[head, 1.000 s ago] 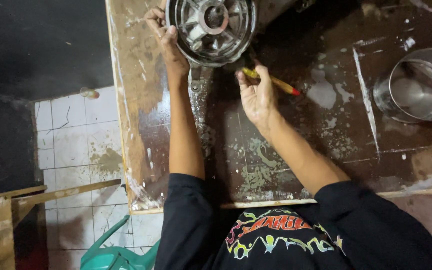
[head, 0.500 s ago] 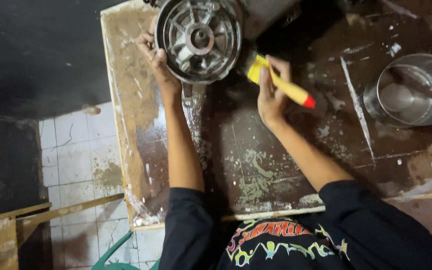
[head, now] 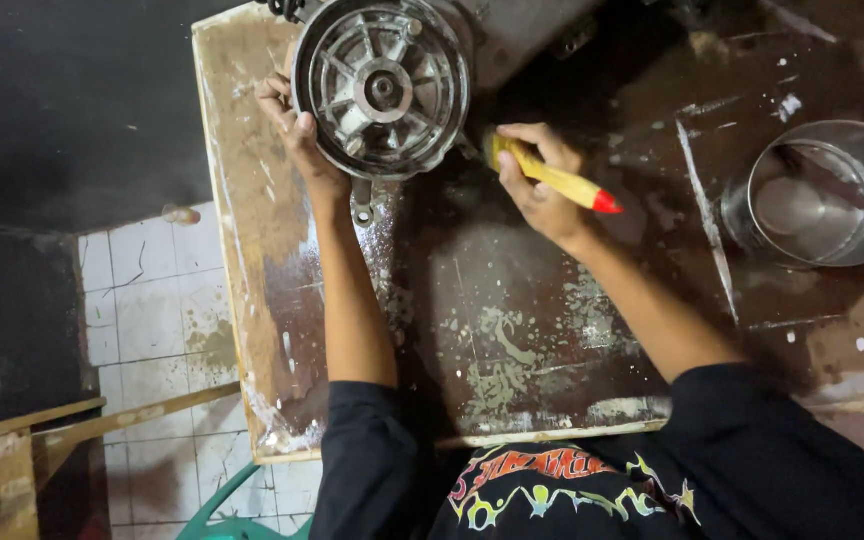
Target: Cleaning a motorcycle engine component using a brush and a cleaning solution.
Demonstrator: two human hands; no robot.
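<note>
Gripping brush (head: 552, 180), right hand (head: 542, 185) beside hub (head: 382, 88)

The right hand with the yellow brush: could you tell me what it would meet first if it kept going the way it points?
Most likely the round metal hub: the right hand aims its brush up-left at the hub's rim.

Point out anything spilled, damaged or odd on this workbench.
The wooden table top is wet, stained and flaking below the round metal part. The left hand steadies that part; the right hand holds a yellow brush.
</note>
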